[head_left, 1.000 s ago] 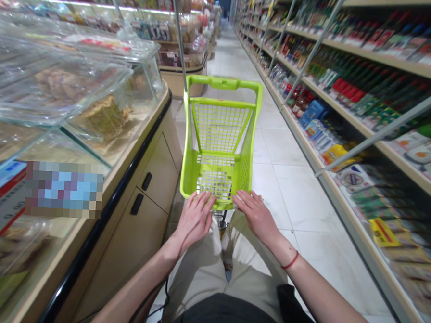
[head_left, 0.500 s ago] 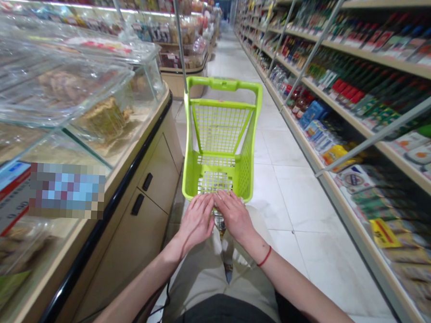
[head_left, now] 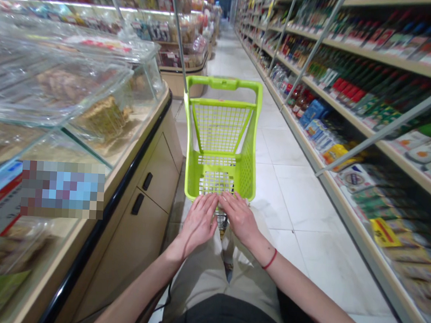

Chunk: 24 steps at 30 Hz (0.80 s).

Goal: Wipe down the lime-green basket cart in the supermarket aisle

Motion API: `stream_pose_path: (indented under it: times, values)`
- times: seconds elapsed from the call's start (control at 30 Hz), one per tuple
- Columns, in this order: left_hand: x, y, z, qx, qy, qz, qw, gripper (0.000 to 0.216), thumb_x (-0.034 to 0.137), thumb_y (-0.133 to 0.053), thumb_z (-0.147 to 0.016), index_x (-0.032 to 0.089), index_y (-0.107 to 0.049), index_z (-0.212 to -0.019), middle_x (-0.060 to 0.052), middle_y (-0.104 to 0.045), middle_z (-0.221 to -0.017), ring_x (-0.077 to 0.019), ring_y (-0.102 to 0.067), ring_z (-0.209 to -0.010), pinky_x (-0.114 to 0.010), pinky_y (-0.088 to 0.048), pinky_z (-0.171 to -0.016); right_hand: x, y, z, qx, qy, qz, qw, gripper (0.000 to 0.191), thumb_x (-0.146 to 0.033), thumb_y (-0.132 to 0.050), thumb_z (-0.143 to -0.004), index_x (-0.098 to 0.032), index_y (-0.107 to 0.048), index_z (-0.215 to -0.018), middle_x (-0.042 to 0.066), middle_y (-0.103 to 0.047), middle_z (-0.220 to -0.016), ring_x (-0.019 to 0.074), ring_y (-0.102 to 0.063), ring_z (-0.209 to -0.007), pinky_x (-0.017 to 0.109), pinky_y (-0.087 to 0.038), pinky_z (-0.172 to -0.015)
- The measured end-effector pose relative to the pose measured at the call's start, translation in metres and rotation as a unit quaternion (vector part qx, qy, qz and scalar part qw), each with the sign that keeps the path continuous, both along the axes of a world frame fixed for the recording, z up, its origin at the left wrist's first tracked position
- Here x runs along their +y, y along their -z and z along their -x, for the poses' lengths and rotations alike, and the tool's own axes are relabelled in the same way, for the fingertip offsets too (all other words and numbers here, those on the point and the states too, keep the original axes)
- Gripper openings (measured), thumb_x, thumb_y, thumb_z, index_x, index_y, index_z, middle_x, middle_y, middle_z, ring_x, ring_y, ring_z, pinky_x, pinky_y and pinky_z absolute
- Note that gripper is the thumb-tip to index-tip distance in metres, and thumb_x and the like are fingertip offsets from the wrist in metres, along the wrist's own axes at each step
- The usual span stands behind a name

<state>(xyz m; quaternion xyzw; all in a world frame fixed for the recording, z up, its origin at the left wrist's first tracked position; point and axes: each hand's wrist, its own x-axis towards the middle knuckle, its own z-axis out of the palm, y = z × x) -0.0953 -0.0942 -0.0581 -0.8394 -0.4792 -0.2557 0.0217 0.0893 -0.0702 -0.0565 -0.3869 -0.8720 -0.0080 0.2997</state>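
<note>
In front of me stands a bright green plastic shopping cart [head_left: 254,149] with latticed walls and a slotted floor; I see nothing inside it. Side by side at its near rim lie my left hand [head_left: 201,218] and my right hand [head_left: 239,220], backs up. Both hands have their fingers stretched out flat, the tips reaching the rim and nearly meeting in the middle. My thumbs point inward and neither is hooked round anything visible. The rim beneath the fingers is hidden. A red string bracelet [head_left: 270,259] circles my right wrist.
To the left runs a wooden counter [head_left: 120,253] with a black edge rail, glass dividers and wrapped food. Stocked shelves [head_left: 365,126] with slanting metal bars line the right side. Between them a pale tiled floor [head_left: 289,189] stretches ahead.
The near end of the cart and both my hands have shifted slightly to the right. The hands keep the same flat pose at the rim.
</note>
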Motion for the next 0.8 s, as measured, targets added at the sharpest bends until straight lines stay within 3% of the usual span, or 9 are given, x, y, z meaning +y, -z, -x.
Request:
stream_pose_path:
  times: [0.17, 0.37, 0.57, 0.67, 0.8]
  values:
    - [0.000, 0.000, -0.001, 0.003, -0.016, -0.011, 1.000, 0.062, 0.017, -0.048, -0.086, 0.011, -0.034, -0.147, -0.017, -0.055, -0.139, -0.0297, -0.048, -0.132, -0.053, -0.035, -0.115, -0.001, -0.003, 0.015, -0.005, -0.001, -0.002, 1.000, 0.052, -0.008, -0.045, -0.094, -0.018, -0.045, -0.145, 0.015, -0.060, -0.136, 0.0238, -0.053, -0.131, 0.050, -0.042, -0.113]
    - [0.002, -0.002, 0.002, 0.009, -0.015, -0.012, 1.000, 0.061, 0.016, -0.047, -0.088, 0.013, -0.034, -0.148, -0.014, -0.055, -0.139, -0.0267, -0.048, -0.133, -0.049, -0.033, -0.116, 0.004, -0.005, -0.034, -0.035, -0.032, -0.015, 0.999, 0.052, -0.002, -0.042, -0.093, -0.018, -0.050, -0.142, 0.014, -0.057, -0.140, 0.0233, -0.051, -0.133, 0.052, -0.042, -0.112]
    - [0.000, -0.002, 0.000, 0.012, -0.011, -0.005, 1.000, 0.058, 0.016, -0.047, -0.088, 0.012, -0.037, -0.145, -0.013, -0.055, -0.140, -0.0259, -0.048, -0.132, -0.047, -0.032, -0.117, 0.008, -0.002, -0.070, -0.028, -0.009, -0.031, 0.999, 0.060, 0.003, -0.038, -0.092, -0.023, -0.044, -0.146, 0.012, -0.058, -0.139, 0.0231, -0.049, -0.135, 0.055, -0.042, -0.111]
    - [-0.001, -0.003, -0.001, 0.011, -0.012, 0.002, 1.000, 0.060, 0.017, -0.047, -0.088, 0.012, -0.035, -0.146, -0.014, -0.053, -0.142, -0.0269, -0.046, -0.134, -0.048, -0.031, -0.117, 0.004, 0.001, -0.054, -0.011, 0.011, -0.026, 1.000, 0.060, 0.002, -0.039, -0.091, -0.022, -0.045, -0.146, 0.012, -0.059, -0.138, 0.0223, -0.050, -0.134, 0.051, -0.042, -0.112]
    - [-0.001, -0.002, -0.001, 0.021, -0.008, -0.003, 1.000, 0.059, 0.017, -0.048, -0.087, 0.011, -0.037, -0.145, -0.015, -0.053, -0.142, -0.0282, -0.046, -0.134, -0.049, -0.033, -0.117, -0.001, 0.000, -0.008, -0.002, 0.001, -0.016, 1.000, 0.050, -0.003, -0.042, -0.094, -0.016, -0.050, -0.142, 0.014, -0.061, -0.135, 0.0229, -0.054, -0.131, 0.049, -0.043, -0.112]
